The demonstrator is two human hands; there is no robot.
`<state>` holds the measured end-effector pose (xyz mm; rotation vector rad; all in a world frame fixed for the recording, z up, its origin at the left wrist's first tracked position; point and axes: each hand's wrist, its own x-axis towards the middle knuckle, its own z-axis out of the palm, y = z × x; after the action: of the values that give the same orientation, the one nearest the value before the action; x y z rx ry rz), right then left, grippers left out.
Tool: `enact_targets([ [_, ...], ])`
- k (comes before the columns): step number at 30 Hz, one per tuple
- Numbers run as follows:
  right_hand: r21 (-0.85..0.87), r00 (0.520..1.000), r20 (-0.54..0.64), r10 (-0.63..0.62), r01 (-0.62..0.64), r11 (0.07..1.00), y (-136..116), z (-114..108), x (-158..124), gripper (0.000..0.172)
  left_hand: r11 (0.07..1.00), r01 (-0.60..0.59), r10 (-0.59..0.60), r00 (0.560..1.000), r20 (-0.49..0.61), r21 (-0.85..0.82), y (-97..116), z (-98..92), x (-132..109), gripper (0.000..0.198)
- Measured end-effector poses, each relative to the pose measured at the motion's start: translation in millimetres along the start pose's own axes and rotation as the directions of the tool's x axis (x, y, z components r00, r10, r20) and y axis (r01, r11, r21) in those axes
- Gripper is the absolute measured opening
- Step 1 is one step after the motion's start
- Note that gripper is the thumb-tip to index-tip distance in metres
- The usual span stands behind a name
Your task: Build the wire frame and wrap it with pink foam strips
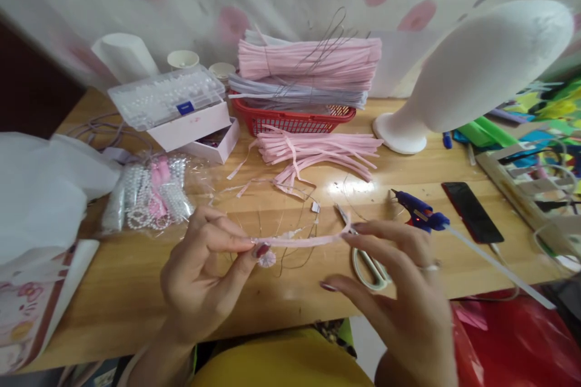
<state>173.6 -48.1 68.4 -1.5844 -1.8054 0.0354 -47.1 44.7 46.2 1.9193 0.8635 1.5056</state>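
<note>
A thin pale-pink strip [302, 242] stretches level across the space between my hands, above the table. My left hand [211, 272] pinches its left end between thumb and forefinger. Just below that thumb shows a small pale-pink round flower-like piece [267, 259]. At the strip's curled right end are the fingertips of my right hand [399, 278]; its thumb stands well apart, so this hand is open. Scissors [370, 269] lie under the right fingers, partly covered. Thin wires [297, 266] show behind and below the strip.
Pink strips [318, 151] lie before a red basket [295, 123] stacked with bundles. A blue glue gun [417, 210] and phone [472, 211] lie right, near a white head form [481, 66]. Bagged beads [158, 193] and a clear bead box [167, 97] sit left.
</note>
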Motion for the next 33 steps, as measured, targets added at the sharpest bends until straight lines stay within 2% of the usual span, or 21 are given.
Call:
enact_targets([
  [3,0.030,0.982,0.051,-0.183,0.182,0.983,-4.8,18.6,27.4,0.014,1.000,0.009,-0.009,1.000,0.014,0.009,-1.9,-5.1,-4.2,0.020],
  [5,0.067,0.971,0.052,-0.232,0.229,0.971,-3.7,23.3,34.4,0.012,1.000,0.014,-0.014,1.000,0.012,0.000,-3.3,-7.9,-5.4,0.022],
  [9,0.097,0.969,0.057,-0.239,0.233,0.968,0.4,26.0,34.8,0.022,0.999,-0.002,0.004,0.999,0.036,-0.043,-4.5,-10.2,-4.0,0.024],
  [12,0.110,0.964,0.044,-0.263,0.257,0.960,2.5,26.3,35.1,0.020,0.998,0.015,-0.012,0.999,0.046,-0.066,-3.7,-10.2,-2.4,0.024],
  [18,0.334,0.941,0.044,-0.334,0.301,0.893,6.4,21.7,42.4,0.014,0.993,0.091,-0.088,0.995,0.041,-0.081,-1.8,-10.8,-5.2,0.021],
  [25,0.274,0.937,0.028,-0.347,0.327,0.904,6.5,16.3,54.0,0.015,0.989,0.111,-0.107,0.993,0.045,-0.095,-1.2,-11.5,-7.3,0.023],
  [33,0.220,0.942,0.017,-0.336,0.324,0.920,11.5,12.3,59.0,0.020,0.993,0.079,-0.076,0.996,0.049,-0.082,-0.6,-10.8,-4.9,0.021],
])
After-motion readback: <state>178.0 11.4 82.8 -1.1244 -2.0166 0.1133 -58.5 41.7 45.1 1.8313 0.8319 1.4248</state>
